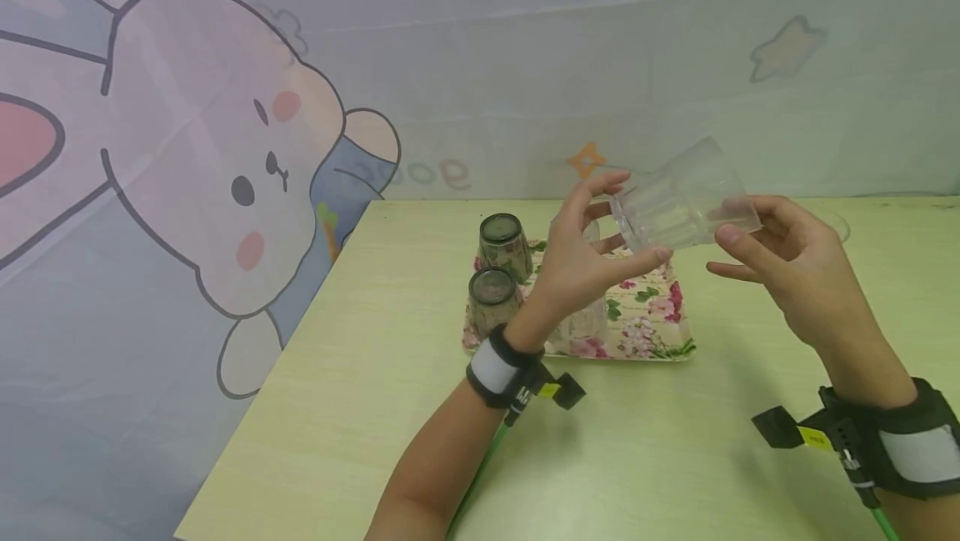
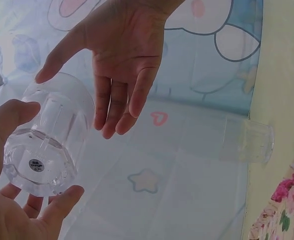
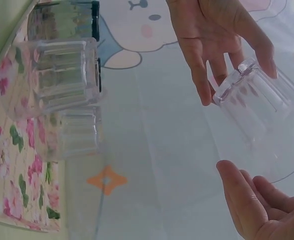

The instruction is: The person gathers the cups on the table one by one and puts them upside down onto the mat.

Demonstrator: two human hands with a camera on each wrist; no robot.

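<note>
A clear drinking glass [image 1: 686, 199] is held tilted above the tray, its base to the left and its wide mouth to the right. My left hand [image 1: 581, 253] grips it round the base with thumb and fingers; a small dark sticker shows on that base in the left wrist view. At the mouth end is my right hand [image 1: 798, 266], thumb by the rim. Its fingers look straight and spread beside the glass in the left wrist view. Below, two dark-tinted glasses [image 1: 493, 295] stand upside down on the floral tray [image 1: 660, 333], with clear glasses [image 3: 62, 75] next to them.
Another clear glass [image 2: 249, 140] stands on the table near its back edge, mostly hidden behind my right hand in the head view. The pale table [image 1: 337, 391] meets a cartoon-printed cloth [image 1: 525, 66] at the back and left. Green cables trail from both wrist straps.
</note>
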